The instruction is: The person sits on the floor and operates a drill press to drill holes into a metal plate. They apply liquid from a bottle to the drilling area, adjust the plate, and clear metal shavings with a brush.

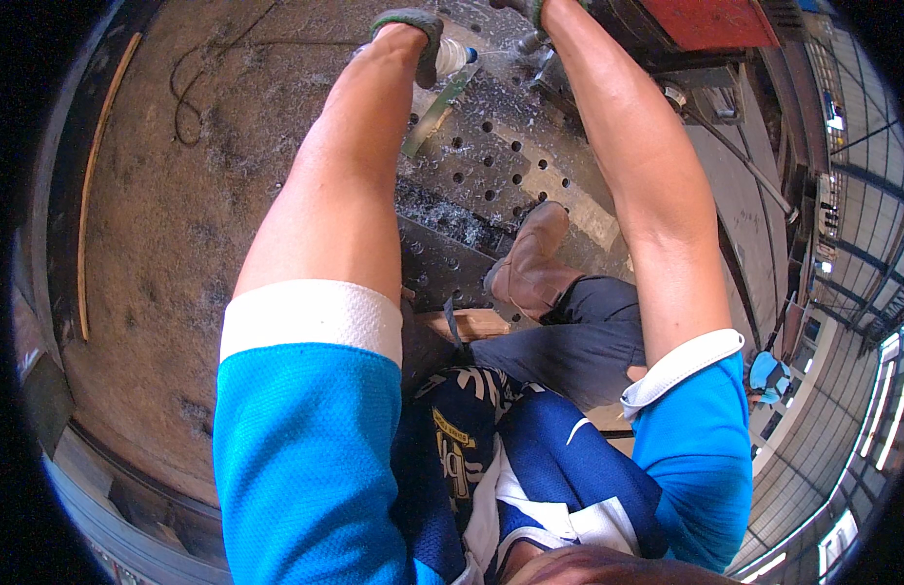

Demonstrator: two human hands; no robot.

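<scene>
My left hand [418, 39], in a dark glove with green trim, is at the top middle. Its fingers are closed around a white bottle [452, 58] with a blue tip that pokes out to the right. A flat green-edged strip [437, 117] lies on the metal plate just below it. At the top edge is my right hand [522, 6], also gloved and mostly cut off, so its fingers are hidden. Close beneath it stands a metal fitting [532, 42], partly out of view.
Metal shavings cover the perforated steel plate [486, 161] and the brown floor [179, 253]. My brown boot [535, 255] rests on the plate, near a wood block [462, 325]. A cable [184, 107] lies at left. Red machinery [710, 21] stands at upper right; a person [768, 375] is farther off.
</scene>
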